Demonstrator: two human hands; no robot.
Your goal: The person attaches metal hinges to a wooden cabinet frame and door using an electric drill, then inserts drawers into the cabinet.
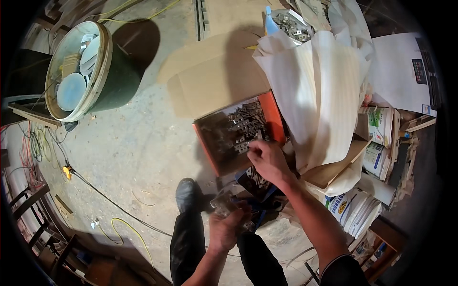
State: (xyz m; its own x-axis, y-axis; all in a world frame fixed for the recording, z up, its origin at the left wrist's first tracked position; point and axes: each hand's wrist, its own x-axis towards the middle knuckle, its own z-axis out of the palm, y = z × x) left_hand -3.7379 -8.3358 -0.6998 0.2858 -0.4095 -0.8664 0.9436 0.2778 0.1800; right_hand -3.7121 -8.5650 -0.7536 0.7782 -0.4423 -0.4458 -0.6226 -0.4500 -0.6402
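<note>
My right hand reaches over the near right side of an orange-edged cardboard box. Its fingers are pinched together by small metal fittings; what is between them, if anything, I cannot make out. Dark screws lie heaped in the box above the fittings. Lower down, above my legs, my left hand is closed on a crumpled clear plastic bag. The bag's contents are too blurred to name. Between my hands and below the box sits a dark blue container of metal parts.
A large bucket of discs and scraps stands at the far left. Cream wrapping sheet drapes along the right, near a bag of metal pieces and several white tubs. A black cable crosses the floor at left.
</note>
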